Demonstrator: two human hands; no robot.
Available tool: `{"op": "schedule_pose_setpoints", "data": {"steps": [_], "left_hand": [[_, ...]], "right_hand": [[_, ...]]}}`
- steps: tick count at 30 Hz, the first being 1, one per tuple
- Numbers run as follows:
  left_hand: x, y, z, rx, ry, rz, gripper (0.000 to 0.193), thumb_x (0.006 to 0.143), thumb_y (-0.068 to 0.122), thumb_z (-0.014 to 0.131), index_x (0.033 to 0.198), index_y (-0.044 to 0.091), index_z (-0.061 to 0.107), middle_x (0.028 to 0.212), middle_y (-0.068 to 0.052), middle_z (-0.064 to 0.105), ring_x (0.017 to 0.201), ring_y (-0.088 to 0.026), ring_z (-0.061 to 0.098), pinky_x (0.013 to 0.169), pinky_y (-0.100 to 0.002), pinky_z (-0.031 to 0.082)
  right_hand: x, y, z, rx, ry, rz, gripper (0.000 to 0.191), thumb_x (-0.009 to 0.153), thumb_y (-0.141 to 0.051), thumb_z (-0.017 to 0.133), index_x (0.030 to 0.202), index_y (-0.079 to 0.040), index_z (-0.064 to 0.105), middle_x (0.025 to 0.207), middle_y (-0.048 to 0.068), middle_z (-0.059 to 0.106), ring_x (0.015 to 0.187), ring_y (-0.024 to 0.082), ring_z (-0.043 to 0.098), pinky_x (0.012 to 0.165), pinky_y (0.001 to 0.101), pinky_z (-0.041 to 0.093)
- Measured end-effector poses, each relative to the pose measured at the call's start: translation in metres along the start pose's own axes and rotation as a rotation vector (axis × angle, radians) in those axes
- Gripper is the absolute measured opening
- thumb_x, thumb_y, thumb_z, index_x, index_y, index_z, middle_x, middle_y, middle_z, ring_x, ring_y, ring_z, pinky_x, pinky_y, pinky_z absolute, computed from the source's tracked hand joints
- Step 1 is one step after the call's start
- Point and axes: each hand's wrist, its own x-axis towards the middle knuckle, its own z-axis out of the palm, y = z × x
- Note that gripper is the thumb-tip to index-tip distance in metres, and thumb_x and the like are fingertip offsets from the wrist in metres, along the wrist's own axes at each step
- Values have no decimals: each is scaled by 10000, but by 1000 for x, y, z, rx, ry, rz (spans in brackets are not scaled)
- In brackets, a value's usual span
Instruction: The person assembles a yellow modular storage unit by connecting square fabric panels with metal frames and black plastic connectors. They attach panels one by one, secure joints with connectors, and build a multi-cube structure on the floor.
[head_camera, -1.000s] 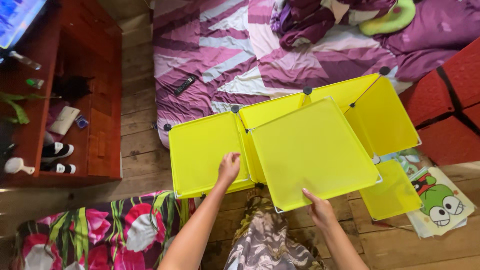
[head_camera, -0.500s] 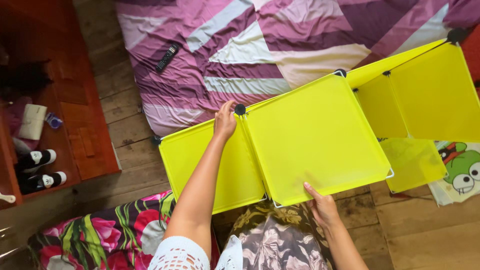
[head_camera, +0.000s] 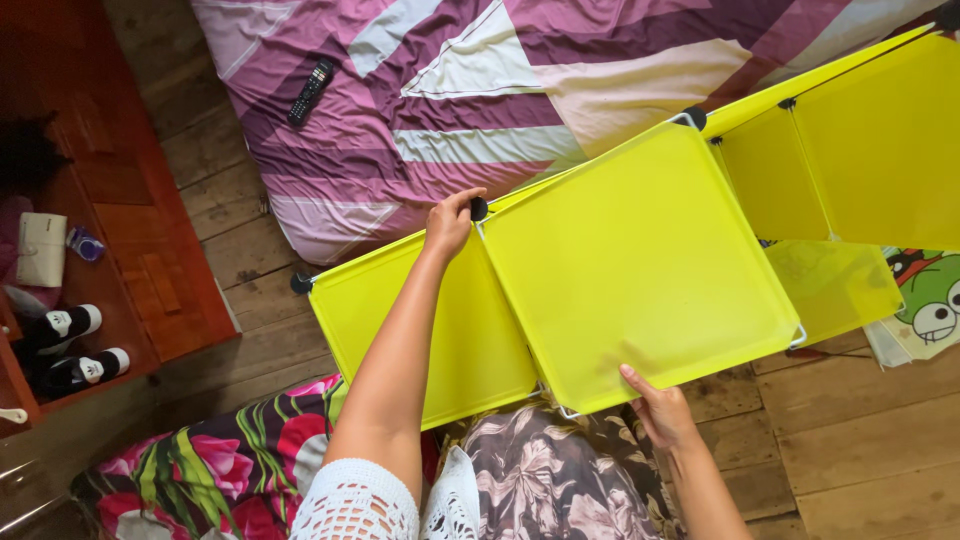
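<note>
Assembly partly done — several yellow plastic square panels (head_camera: 860, 170) already joined; left hand (head_camera: 449, 222) pinches black round corner connector (head_camera: 479, 209), right hand (head_camera: 655, 410) grips loose front panel (head_camera: 630, 270) bottom edge — not yet locked.

Wood plank floor (head_camera: 850, 470), purple bed (head_camera: 470, 90), red wood shelf unit (head_camera: 150, 250).

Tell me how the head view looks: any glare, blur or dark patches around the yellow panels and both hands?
Head view: daylight is even and the yellow panel is sharp, with only faint sheen and no harsh glare; left hand at the black corner connector and right hand at the panel's lower edge are crisp, no motion blur; the wooden shelf at far left is dim, its contents murky.
</note>
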Motion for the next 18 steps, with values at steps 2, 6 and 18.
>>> {"op": "schedule_pose_setpoints", "data": {"steps": [2, 6, 18], "left_hand": [[1, 2, -2, -17, -28, 3, 425, 904, 51, 521, 1209, 234, 754, 1085, -76, 776, 1008, -229, 755, 903, -347, 558], [1, 7, -3, -12, -31, 68, 377, 923, 55, 538, 1173, 220, 767, 1104, -49, 784, 1038, -213, 749, 910, -335, 556], [6, 7, -2, 1, 8, 86, 296, 948, 134, 611, 1220, 113, 725, 1118, -120, 767, 1054, -265, 744, 913, -372, 560]], "right_hand": [[2, 1, -6, -30, 17, -4, 278, 887, -131, 770, 1140, -69, 672, 949, 21, 714, 580, 61, 532, 345, 209, 308], [12, 6, -10, -10, 3, -42, 256, 912, -135, 763, 1135, -54, 668, 968, 38, 710, 646, 74, 582, 387, 209, 365], [11, 6, 2, 125, -70, -14, 263, 883, -82, 731, 1132, -54, 653, 1061, 48, 724, 937, 137, 706, 724, 264, 579]]}}
